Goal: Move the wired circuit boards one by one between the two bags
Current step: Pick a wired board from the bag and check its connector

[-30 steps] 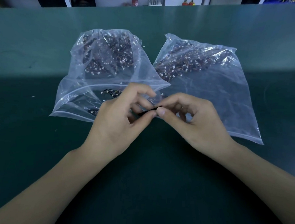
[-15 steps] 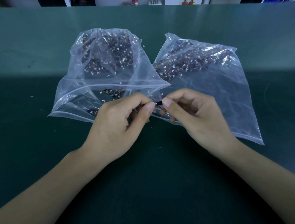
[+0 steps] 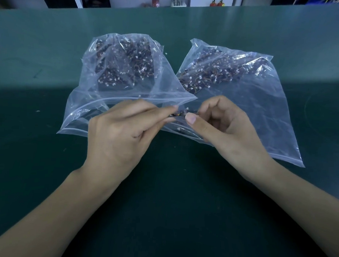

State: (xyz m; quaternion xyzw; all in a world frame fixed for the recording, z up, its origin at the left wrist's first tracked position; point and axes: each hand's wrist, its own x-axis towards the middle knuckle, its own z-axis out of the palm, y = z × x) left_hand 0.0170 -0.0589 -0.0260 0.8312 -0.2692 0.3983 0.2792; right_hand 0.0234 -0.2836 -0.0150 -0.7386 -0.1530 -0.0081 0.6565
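A dark green mat [image 3: 51, 55], smooth and matte, covers the whole bench from near edge to far edge. On it lie two clear, glossy, crinkled plastic bags side by side. The left bag [image 3: 99, 106] bulges upward at its far end, where a heap of dark little boards [image 3: 126, 68] with white connectors and thin reddish wires is piled; its open zip mouth faces near. The right bag [image 3: 262, 113] lies flatter, slanting from far left to near right, with its own heap [image 3: 215, 72] spread in a band across the far end. The left bag's near right corner overlaps the right bag's left edge.

Near the two mouths, both hands meet above the plastic. The left hand [image 3: 123, 134] reaches in from the near left, its thumb and forefinger extended and pressed together on one end of a single wired circuit board [image 3: 178, 114]. The right hand [image 3: 223, 125] comes from the near right with curled fingers, thumb tip forward, pinching the other end. The board is a small dark sliver with a trace of orange and white wire; its long axis runs left to right, roughly level, spanning the short gap between the two sets of fingertips. It sits just over the overlap of the bags; whether it touches the plastic cannot be told.
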